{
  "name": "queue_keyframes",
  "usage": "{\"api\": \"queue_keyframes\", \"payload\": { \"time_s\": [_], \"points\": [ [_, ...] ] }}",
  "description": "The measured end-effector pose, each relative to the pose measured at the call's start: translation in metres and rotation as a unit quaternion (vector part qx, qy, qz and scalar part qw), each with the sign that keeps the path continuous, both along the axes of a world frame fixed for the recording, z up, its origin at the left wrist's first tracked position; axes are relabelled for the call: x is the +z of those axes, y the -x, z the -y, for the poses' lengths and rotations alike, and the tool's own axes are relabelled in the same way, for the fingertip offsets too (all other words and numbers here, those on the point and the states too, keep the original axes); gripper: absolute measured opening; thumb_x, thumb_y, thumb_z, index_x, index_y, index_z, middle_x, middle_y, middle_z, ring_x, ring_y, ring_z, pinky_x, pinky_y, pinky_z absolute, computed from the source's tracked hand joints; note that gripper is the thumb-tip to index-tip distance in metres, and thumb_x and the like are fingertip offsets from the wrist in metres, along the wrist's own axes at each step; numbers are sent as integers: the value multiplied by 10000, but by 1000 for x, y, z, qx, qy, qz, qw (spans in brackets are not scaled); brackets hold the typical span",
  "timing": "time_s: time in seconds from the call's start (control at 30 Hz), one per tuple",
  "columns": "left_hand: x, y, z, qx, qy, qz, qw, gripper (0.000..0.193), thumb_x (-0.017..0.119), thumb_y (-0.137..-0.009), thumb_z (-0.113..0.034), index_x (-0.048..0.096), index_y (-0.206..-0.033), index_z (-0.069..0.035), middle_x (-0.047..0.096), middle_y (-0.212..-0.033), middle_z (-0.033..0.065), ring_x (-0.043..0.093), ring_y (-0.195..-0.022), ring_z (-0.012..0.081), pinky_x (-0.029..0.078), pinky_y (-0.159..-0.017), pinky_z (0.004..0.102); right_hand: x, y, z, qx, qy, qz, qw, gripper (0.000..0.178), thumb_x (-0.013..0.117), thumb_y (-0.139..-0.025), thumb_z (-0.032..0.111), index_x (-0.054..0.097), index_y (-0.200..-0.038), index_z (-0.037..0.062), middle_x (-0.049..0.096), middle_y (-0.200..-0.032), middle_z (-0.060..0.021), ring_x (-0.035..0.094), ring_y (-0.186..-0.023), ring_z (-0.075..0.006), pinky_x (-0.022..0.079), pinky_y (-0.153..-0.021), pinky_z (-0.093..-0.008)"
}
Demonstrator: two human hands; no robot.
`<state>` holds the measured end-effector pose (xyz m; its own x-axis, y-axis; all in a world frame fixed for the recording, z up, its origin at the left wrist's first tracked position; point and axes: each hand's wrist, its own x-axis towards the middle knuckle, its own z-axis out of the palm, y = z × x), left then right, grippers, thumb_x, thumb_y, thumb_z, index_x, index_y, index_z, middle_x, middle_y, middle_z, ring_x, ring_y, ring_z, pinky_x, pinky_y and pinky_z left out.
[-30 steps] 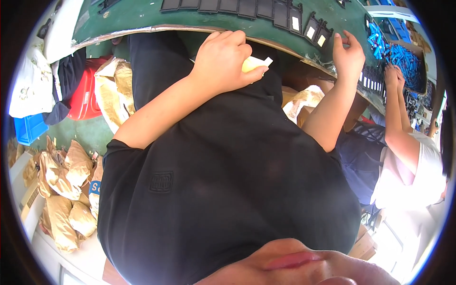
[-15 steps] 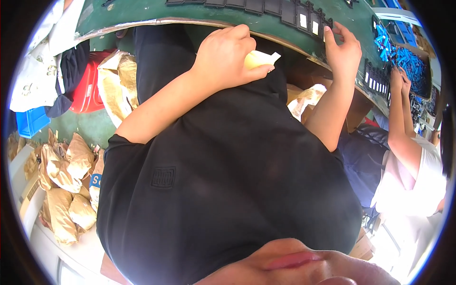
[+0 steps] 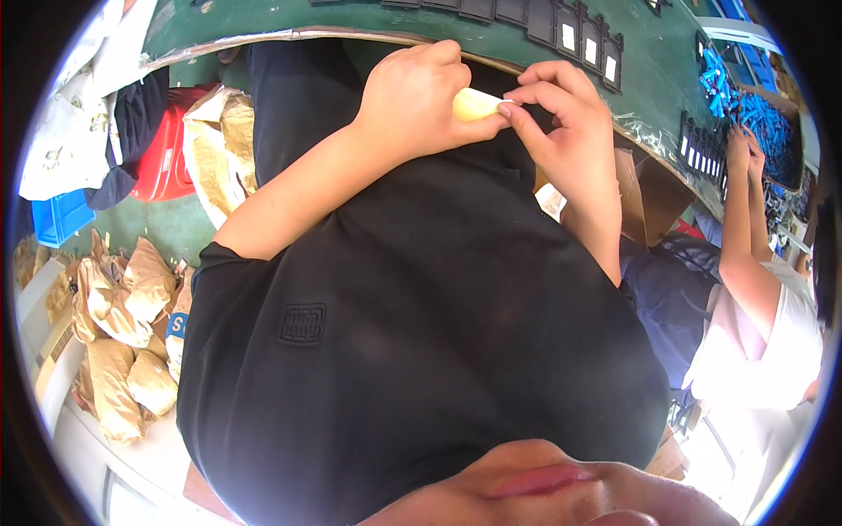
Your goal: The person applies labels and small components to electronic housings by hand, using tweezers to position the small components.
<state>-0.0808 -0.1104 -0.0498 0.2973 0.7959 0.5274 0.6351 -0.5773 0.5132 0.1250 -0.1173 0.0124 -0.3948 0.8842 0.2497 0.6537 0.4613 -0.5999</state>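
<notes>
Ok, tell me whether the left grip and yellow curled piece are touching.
Touching: the head view shows the left grip wrapped around the yellow curled piece, no gap visible.

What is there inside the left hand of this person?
A pale yellow piece sticks out of the left hand, its far end at the right hand. The left hand covers the rest, so its full shape cannot be seen.

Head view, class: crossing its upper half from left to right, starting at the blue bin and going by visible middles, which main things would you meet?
Blue bin, red container, crumpled brown paper, left hand, yellow item, right hand, heap of blue parts.
</notes>
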Motion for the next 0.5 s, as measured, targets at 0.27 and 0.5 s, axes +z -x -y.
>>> {"api": "queue_keyframes", "payload": {
  "time_s": [0.27,0.5],
  "points": [
    [8,1,0,27,34,-45,998,445,862,-618,-425,640,-633,-39,530,-748,73,604,-629,285,501,-596,400,7,18,5,94,-129,9,987,170,745,-721,-48,589,-752,15,637,-980,-66,610,-881,-277,516,-725,-370],
    [18,4,1,49,21,-104,993,434,858,-601,-512,725,-708,-114,576,-807,17,635,-842,203,470,-836,382,0,23,8,95,-76,-96,988,162,748,-741,-54,610,-773,24,645,-943,-66,605,-837,-246,496,-709,-339]
  ]
}}
